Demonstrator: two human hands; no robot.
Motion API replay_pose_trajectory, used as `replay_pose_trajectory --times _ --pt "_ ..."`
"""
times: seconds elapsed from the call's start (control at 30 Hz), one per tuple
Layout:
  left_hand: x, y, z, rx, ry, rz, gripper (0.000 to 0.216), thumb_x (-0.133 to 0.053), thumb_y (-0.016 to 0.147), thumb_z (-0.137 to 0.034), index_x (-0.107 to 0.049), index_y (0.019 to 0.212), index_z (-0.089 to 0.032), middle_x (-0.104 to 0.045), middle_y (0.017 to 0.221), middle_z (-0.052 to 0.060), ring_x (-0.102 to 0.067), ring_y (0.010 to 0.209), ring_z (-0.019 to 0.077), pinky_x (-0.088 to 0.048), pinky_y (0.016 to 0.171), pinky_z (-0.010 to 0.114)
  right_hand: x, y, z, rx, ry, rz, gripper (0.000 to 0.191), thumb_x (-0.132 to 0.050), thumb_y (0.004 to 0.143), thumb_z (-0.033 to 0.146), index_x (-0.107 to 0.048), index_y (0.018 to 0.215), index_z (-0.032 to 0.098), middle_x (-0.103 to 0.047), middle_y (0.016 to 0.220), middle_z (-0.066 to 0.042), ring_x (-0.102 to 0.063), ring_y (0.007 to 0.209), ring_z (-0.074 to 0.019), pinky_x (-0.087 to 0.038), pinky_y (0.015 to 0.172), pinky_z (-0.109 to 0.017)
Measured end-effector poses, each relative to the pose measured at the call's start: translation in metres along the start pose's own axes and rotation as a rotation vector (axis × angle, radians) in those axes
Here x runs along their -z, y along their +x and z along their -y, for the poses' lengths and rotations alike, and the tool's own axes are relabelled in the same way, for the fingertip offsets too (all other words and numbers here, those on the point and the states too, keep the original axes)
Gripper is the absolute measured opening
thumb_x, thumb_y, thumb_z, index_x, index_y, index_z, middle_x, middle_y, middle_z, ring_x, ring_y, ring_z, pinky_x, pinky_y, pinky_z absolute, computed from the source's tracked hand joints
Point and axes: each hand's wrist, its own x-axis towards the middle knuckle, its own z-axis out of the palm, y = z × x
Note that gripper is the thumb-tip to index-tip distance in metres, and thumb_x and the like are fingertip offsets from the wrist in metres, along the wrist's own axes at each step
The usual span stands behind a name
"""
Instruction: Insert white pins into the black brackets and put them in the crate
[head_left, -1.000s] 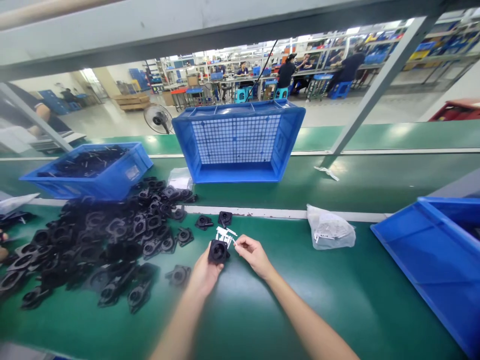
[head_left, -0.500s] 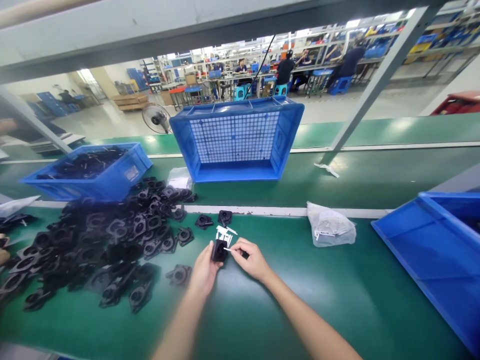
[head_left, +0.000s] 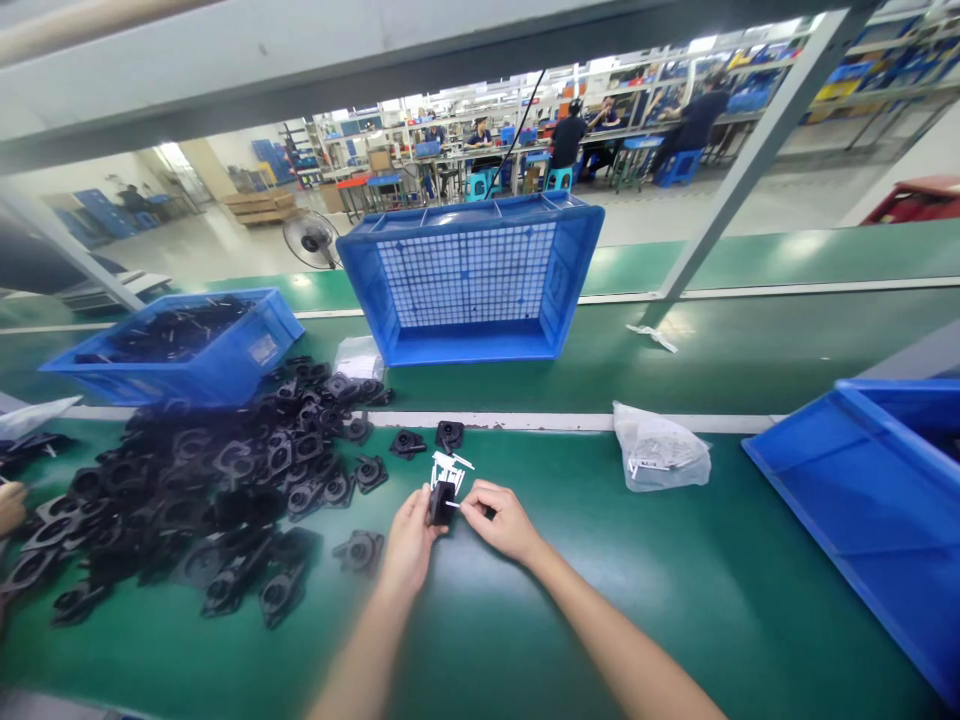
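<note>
Head view: the left hand (head_left: 409, 545) has its grip closed on a small black housing (head_left: 441, 502), held just above the green bench (head_left: 525, 620) a little left of the middle of its near half. The right hand (head_left: 504, 520) meets it from the right, its grip pinched shut on a thin white pin (head_left: 452, 503) whose tip touches the housing's side. Just behind the hands, a small cluster of white pins (head_left: 448, 465) lies on the bench.

Two loose black housings (head_left: 429, 439) sit behind that cluster, close to the white strip (head_left: 525, 421) that crosses the bench. A large heap of black housings (head_left: 210, 480) spreads over the near left part of the bench. Behind it, toward the far left, stands a blue bin (head_left: 180, 345) filled with black parts. A blue crate (head_left: 472, 280) tipped on its side stands beyond the strip near the middle. A clear bag of small parts (head_left: 660, 450) lies right of the hands, well apart, and a blue tray (head_left: 862, 500) fills the right edge. Another person's fingers (head_left: 10, 505) show at the left edge.
</note>
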Motion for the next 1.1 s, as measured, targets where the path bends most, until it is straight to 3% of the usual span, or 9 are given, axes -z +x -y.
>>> replay_pose_trajectory --times 0.5,1.1 --pt "-0.0018 -0.0016 -0.0010 -0.041 0.101 -0.014 0.032 -0.062 0.078 -0.047 -0.056 0.077 -0.015 -0.046 0.067 -0.002 -0.043 0.062 0.0095 -0.046 0.050 0.018 0.0009 0.0014 0.0010 0.001 -0.039 -0.008 0.020 -0.052 0.082 0.017 -0.059 0.064 0.017 -0.048 0.060 0.001 -0.046 0.055 -0.0102 -0.034 0.054 -0.023" --pt "0.0008 -0.0004 0.0022 -0.133 0.270 -0.053 0.035 -0.063 0.076 -0.049 -0.059 0.077 -0.015 -0.051 0.071 0.000 -0.046 0.060 0.0094 -0.045 0.047 0.017 -0.0006 0.0001 0.0028 -0.002 -0.092 0.006 0.021 -0.052 0.083 0.018 -0.058 0.062 0.018 -0.048 0.059 0.002 -0.046 0.056 -0.0105 -0.033 0.054 -0.023"
